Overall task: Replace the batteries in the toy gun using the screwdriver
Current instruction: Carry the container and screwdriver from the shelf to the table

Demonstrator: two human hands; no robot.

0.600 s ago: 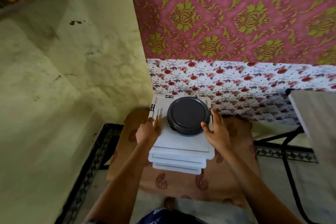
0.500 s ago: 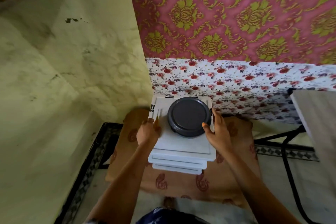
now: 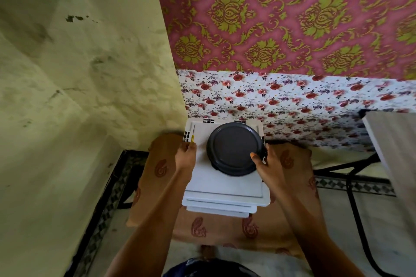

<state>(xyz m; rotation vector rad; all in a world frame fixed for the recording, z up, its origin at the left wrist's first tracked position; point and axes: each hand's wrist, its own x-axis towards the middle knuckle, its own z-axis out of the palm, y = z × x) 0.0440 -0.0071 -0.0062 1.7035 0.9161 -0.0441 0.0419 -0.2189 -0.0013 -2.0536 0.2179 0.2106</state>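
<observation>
Low in the middle of the frame, a small white table [image 3: 225,186] carries a dark round container [image 3: 234,148] with its lid on, and both hands are at it. The right hand [image 3: 269,164] grips the container from the right, thumb on the lid's rim and fingers round the side. The left hand [image 3: 185,157] has its fingers curled over the yellow handle end of the screwdriver [image 3: 193,134]. The thin shaft lies along the table's left edge, pointing towards the wall. No toy gun or batteries show anywhere. My guess is that they are inside the container, so opening it comes first. I'd brace the base, lift the lid straight up so nothing spills, and mind the screwdriver doesn't roll off onto the brown patterned cloth [image 3: 225,227] below.
</observation>
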